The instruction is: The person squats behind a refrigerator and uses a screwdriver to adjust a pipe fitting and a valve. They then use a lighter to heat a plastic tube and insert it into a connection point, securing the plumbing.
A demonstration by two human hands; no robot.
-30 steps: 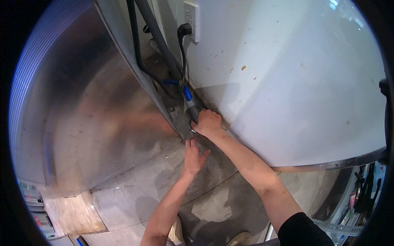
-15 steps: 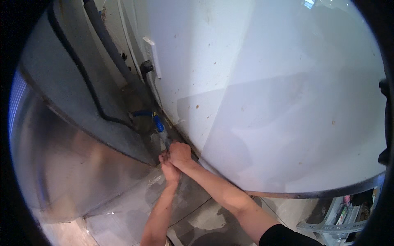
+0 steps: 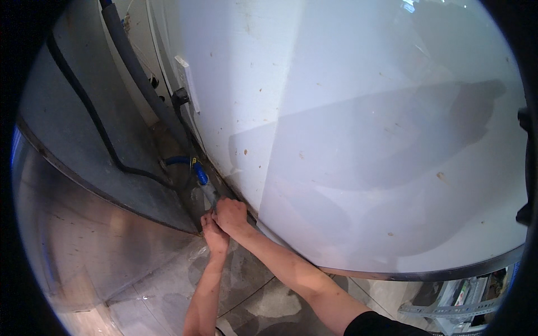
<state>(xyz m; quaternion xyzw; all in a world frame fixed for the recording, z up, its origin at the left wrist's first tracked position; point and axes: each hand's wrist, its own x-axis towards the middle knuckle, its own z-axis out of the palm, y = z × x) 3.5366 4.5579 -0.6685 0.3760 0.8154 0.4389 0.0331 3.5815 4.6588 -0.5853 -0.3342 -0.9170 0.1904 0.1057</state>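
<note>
A grey pipe [image 3: 209,193] lies low in the narrow gap between a metal cabinet and a white panel. A blue hose [image 3: 200,173] runs into its far end. My right hand [image 3: 231,215] is closed around the near part of the pipe, close to the foot of the panel. Just below and to the left, my left hand [image 3: 214,234] touches the right one, its fingers curled at the same spot. Both hands hide the part of the pipe between them, so its near end does not show.
The metal cabinet [image 3: 101,201] rises at left, with a black cable [image 3: 101,120] along its side. Across the gap, the large white panel [image 3: 347,140] carries a socket strip [image 3: 187,84] with a black plug [image 3: 180,96]. A metal frame [image 3: 448,308] stands at lower right on the wet-looking tiled floor [image 3: 269,302].
The whole view has shifted, so the scene sits farther left in the picture. Both hands keep their closed grip at the pipe, with hardly any change in pose.
</note>
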